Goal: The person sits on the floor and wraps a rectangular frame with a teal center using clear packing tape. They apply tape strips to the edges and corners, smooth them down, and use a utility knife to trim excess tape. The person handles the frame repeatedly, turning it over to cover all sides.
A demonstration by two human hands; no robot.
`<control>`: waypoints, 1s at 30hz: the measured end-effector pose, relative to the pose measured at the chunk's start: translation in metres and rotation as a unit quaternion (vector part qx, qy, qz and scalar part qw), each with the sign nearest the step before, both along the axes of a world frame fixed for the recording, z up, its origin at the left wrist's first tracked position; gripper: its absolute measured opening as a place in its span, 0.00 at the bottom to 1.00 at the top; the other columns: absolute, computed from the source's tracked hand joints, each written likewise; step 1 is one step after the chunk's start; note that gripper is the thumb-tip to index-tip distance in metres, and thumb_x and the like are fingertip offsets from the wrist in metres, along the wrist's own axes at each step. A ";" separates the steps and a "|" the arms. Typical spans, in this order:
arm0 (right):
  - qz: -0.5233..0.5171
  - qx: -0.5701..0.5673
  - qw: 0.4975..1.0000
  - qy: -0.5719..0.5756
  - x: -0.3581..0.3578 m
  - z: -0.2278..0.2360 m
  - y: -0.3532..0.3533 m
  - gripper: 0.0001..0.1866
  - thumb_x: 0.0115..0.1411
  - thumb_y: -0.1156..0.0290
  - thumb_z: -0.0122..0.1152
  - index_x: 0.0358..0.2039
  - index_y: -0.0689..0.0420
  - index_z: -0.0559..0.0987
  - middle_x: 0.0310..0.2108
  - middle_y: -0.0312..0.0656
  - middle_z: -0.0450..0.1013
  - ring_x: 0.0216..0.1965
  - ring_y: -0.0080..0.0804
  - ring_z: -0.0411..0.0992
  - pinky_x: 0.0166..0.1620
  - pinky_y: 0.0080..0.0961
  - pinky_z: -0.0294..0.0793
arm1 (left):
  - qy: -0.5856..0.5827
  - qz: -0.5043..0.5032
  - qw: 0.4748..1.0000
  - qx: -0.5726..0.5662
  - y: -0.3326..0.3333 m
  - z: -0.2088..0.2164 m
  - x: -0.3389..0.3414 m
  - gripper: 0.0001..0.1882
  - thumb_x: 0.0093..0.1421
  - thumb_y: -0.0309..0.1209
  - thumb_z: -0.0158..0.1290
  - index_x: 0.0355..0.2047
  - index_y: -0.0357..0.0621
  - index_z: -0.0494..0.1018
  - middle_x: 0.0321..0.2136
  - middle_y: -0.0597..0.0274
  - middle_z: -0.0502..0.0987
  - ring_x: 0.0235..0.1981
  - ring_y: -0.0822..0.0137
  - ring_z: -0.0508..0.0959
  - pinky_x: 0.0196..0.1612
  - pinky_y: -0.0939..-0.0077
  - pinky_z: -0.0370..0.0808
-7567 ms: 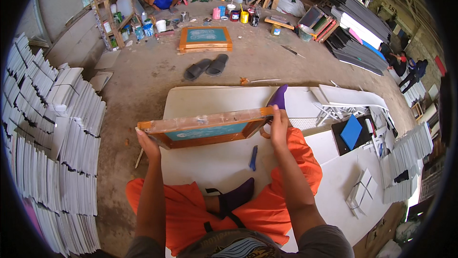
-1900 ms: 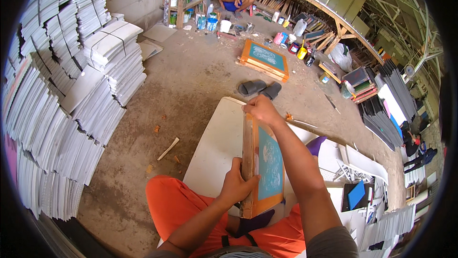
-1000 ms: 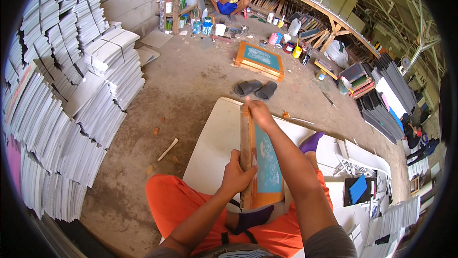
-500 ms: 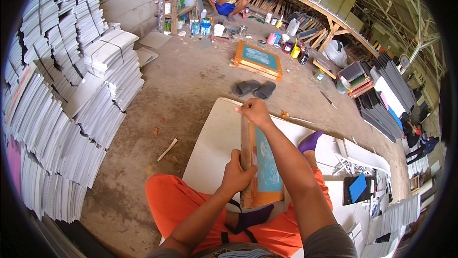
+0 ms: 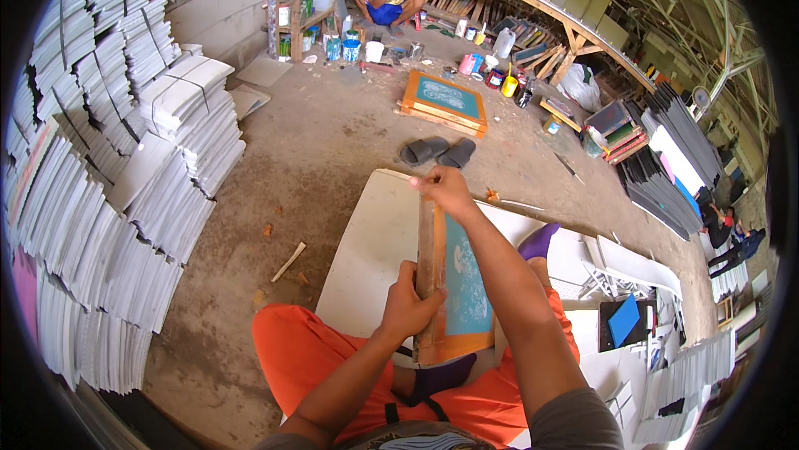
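Note:
A silk-screen printing frame [image 5: 468,284], teal mesh with a pale pattern in an orange-edged wooden border, stands tilted over my crossed legs. My left hand [image 5: 409,302] wraps round the frame's left wooden side, its thumb over the edge. At the far corner my right hand [image 5: 445,190] is closed, fingertips pinched against the top of the wood; whether something small sits in the pinch I cannot make out. My right forearm hides part of the mesh. Under the frame lies a white board [image 5: 366,242].
Tall stacks of white sheets [image 5: 100,225] line the left. Ahead are dark slippers [image 5: 426,150], a second printing frame [image 5: 445,102], and paint cans [image 5: 351,51]. A person [image 5: 388,2] squats at the back. A blue sheet [image 5: 622,321] and white scraps lie to my right.
The frame has tipped slightly, showing a bit more of its wooden side. Both hands keep nearly the same places on it. The view has shifted a little.

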State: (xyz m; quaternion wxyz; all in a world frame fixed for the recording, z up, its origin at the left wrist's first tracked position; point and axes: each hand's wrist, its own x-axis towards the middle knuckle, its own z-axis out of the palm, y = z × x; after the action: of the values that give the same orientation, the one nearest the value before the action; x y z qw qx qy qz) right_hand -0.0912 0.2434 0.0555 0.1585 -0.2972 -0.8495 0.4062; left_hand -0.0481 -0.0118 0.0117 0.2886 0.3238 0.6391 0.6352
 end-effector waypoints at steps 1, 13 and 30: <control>-0.003 -0.023 1.000 0.006 0.001 0.002 0.000 0.21 0.62 0.56 0.66 0.31 0.66 0.83 0.30 0.44 0.80 0.36 0.30 0.76 0.42 0.30 0.73 | -0.009 -0.006 1.000 0.018 0.000 -0.008 -0.002 0.25 0.55 0.32 0.66 0.45 0.36 0.64 0.33 0.46 0.80 0.33 0.59 0.82 0.37 0.66 0.78; 0.009 -0.054 0.998 0.025 0.036 0.026 0.008 0.19 0.55 0.63 0.63 0.34 0.69 0.85 0.31 0.50 0.81 0.34 0.34 0.77 0.41 0.33 0.74 | 0.019 -0.052 0.997 0.054 -0.005 -0.008 -0.002 0.24 0.56 0.32 0.65 0.47 0.35 0.66 0.35 0.48 0.80 0.36 0.63 0.81 0.40 0.67 0.78; 0.057 -0.049 0.997 0.032 0.047 0.019 0.019 0.30 0.67 0.42 0.59 0.34 0.62 0.84 0.30 0.39 0.76 0.34 0.25 0.71 0.41 0.27 0.71 | 0.027 -0.042 0.996 0.071 -0.002 -0.003 0.011 0.22 0.56 0.30 0.65 0.44 0.36 0.66 0.33 0.52 0.79 0.34 0.67 0.79 0.38 0.70 0.76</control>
State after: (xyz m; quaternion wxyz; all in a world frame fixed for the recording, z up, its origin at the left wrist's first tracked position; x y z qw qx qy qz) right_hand -0.0445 0.2627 0.0748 0.1475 -0.2422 -0.8388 0.4648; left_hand -0.0371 -0.0133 0.0085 0.2734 0.3872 0.5860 0.6573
